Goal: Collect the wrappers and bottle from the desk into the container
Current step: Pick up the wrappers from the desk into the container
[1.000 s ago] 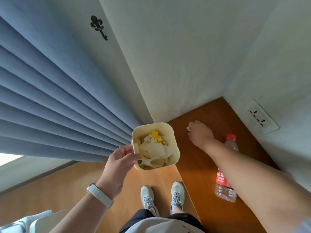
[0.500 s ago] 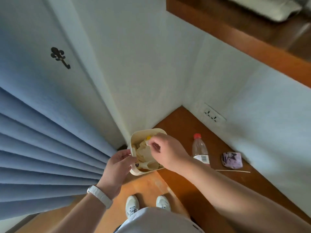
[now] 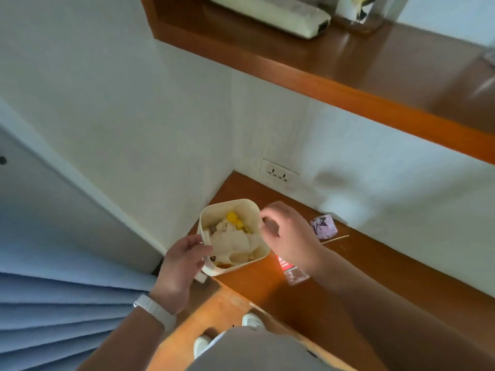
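Note:
My left hand (image 3: 180,261) grips the near-left rim of a cream square container (image 3: 250,207), held just over the desk's left end. Crumpled pale wrappers (image 3: 235,243) and yellow bits fill it. My right hand (image 3: 288,236) hovers at the container's right rim, fingers loosely curled and apart, nothing visible in them. A clear plastic bottle (image 3: 292,271) with a red label lies on the wooden desk (image 3: 334,295), mostly hidden under my right wrist. A purple printed wrapper (image 3: 323,226) lies near the wall, with a thin stick (image 3: 336,239) beside it.
A double wall socket (image 3: 280,174) sits above the desk's back corner. A wooden shelf (image 3: 348,76) overhangs the desk, carrying a white device and a glass. Blue curtains (image 3: 53,303) hang at the left. My shoes show on the floor below.
My right hand moved from the desk surface to over the container, then drew back to its right rim. The view swung up and right, revealing the purple wrapper and the shelf.

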Action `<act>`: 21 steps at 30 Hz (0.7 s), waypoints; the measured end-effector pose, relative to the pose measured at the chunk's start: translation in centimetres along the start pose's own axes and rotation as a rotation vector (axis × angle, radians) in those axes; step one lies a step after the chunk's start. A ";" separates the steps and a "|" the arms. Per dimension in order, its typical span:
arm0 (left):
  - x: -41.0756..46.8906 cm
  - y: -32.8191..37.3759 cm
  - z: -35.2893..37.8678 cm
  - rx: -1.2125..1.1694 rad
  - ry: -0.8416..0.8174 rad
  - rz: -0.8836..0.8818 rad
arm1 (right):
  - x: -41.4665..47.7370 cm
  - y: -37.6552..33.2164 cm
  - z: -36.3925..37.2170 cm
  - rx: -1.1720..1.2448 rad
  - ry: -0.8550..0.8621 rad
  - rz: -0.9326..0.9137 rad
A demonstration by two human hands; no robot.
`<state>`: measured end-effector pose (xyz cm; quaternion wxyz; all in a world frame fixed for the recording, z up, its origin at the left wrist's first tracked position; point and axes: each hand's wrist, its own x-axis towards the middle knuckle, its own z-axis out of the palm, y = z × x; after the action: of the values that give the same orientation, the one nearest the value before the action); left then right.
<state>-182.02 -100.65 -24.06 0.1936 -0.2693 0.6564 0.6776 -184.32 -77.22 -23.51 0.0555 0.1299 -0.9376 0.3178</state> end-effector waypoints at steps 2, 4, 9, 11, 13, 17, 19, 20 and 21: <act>0.3 0.3 0.7 0.011 -0.003 0.007 | -1.0 3.0 -0.7 -0.044 0.056 0.169; 0.4 0.5 1.6 0.012 -0.013 0.012 | -2.3 7.1 -0.8 -0.127 0.030 0.360; 0.5 0.0 3.2 0.054 -0.008 -0.006 | -6.1 15.3 -0.1 -0.284 -0.199 0.544; 0.4 -0.1 3.7 0.056 0.012 -0.008 | -6.8 17.0 0.4 -0.322 -0.290 0.536; 0.3 -0.2 4.0 0.067 0.021 -0.009 | -6.9 18.2 1.0 -0.351 -0.357 0.515; 0.0 -0.3 4.6 0.044 0.052 0.003 | -6.7 19.6 1.9 -0.374 -0.430 0.445; -0.2 -0.3 5.0 0.026 0.074 0.012 | -6.4 19.9 2.0 -0.387 -0.449 0.392; -0.2 -0.3 5.2 0.022 0.089 0.014 | -6.2 19.9 1.8 -0.399 -0.480 0.380; -0.3 -0.4 5.4 0.016 0.102 0.013 | -6.1 20.2 1.9 -0.411 -0.511 0.365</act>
<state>-182.15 -95.20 -24.26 0.1577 -0.2974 0.6726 0.6591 -184.17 -61.67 -37.87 -0.2131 0.0218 -0.9731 0.0851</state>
